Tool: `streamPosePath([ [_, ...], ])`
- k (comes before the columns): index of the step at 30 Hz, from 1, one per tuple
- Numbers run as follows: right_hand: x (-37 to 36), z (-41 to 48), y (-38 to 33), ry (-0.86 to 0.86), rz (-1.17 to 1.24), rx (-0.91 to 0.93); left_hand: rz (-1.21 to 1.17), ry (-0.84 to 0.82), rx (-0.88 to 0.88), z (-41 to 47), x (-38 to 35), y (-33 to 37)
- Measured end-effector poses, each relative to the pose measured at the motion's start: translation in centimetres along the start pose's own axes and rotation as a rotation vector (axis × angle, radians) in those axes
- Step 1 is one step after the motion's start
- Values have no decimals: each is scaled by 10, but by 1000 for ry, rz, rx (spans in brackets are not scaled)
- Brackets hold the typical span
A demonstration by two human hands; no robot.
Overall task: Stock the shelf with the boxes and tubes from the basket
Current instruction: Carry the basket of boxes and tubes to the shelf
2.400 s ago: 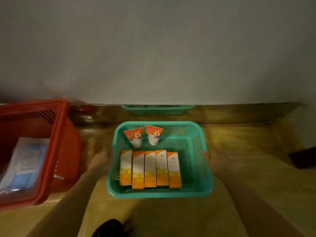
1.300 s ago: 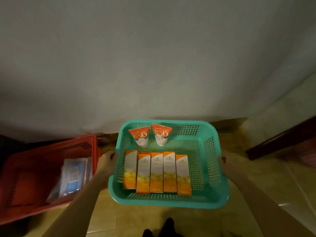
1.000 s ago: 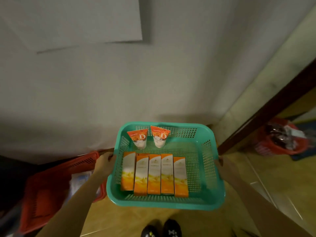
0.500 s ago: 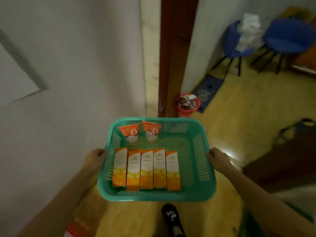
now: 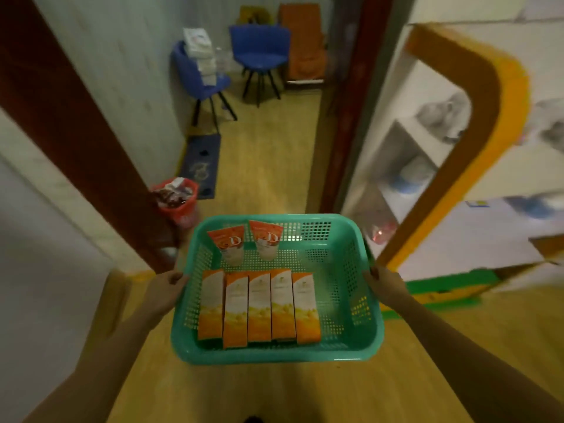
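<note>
I carry a green plastic basket (image 5: 351, 355) in front of me, above the floor. My left hand (image 5: 163, 290) grips its left rim and my right hand (image 5: 386, 285) grips its right rim. Several orange-and-white boxes (image 5: 259, 308) lie side by side on the basket's bottom. Two orange-and-white tubes (image 5: 248, 244) lean against its far wall. A white shelf unit (image 5: 421, 154) with a curved orange and brown edge stands to the right, blurred, with some items on its boards.
A dark red door frame (image 5: 70, 123) runs down the left. A small red bin (image 5: 177, 199) full of rubbish and a dark mat (image 5: 201, 164) lie beyond it. Two blue chairs (image 5: 232, 61) stand at the far wall. The floor is yellow tile.
I lifted the basket off the floor beside the red crate and turned right with it; the wall has given way to the doorway, the chairs and the shelf.
</note>
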State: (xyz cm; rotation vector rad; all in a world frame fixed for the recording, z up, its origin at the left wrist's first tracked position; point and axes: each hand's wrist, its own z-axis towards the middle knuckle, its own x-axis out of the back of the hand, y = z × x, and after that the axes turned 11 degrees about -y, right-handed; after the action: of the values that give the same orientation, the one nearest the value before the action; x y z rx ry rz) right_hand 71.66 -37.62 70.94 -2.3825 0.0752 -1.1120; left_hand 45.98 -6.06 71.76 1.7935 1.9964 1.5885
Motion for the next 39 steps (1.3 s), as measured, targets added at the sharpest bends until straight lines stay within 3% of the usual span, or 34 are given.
streamPosePath([
  [21,152,-140,409,178,261,-326,125,-382,-172,-106,-355,204],
  [31,230,-162,533,273,286,-465,208,-492,-317,-114,-492,310],
  [39,308,-147,615,286,360,-503,162,-567,-252,-113,-592,397],
])
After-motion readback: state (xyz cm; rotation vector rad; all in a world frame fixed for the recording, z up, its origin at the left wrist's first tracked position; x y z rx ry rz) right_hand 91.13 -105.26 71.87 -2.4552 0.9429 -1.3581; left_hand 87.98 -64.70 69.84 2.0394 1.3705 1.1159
